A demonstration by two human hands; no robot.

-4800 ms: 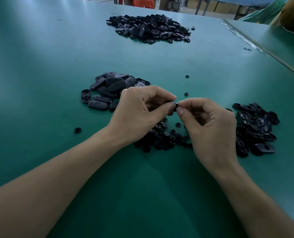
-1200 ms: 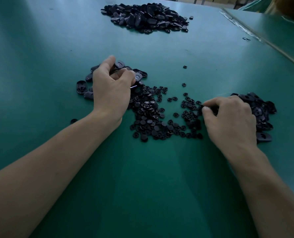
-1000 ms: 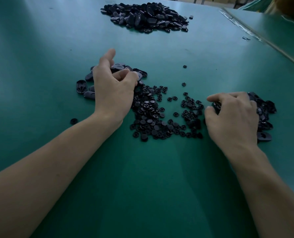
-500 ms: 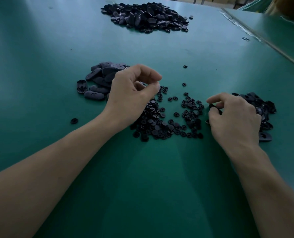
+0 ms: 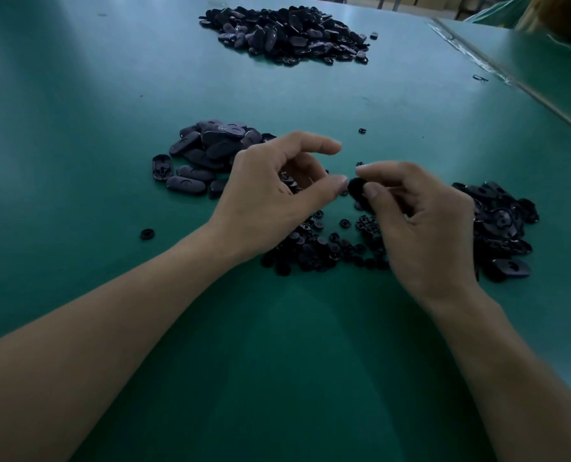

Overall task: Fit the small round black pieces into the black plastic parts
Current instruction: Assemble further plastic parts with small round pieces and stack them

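Half a second ago your hands were apart and low, each picking at its own heap. Now they have come up and met over the middle of the worktop. That means picking is done and fitting comes next.

Your right hand pinches a black plastic part between thumb and forefinger, held clear of the surface and turned toward the other hand. Your left hand has its fingers curled, forefinger raised and thumb tip just beside the part. It came away from the small round pieces, but I cannot tell whether it holds one: nothing dark shows between its fingertips, and the inner fingers are hidden by the palm.

If you do have a round piece, the job now is to line it up with the socket in the part and press it home. If not, go back to the scatter, which lies under and between your wrists toward the near edge.

The unfitted parts lie heaped toward the right edge, just beyond your right hand. A heap of oval parts lying mostly smooth side up sits on the left, beyond your left hand, and looks like the finished lot. A much larger heap lies by the far edge. One stray round piece lies alone left of your left wrist.
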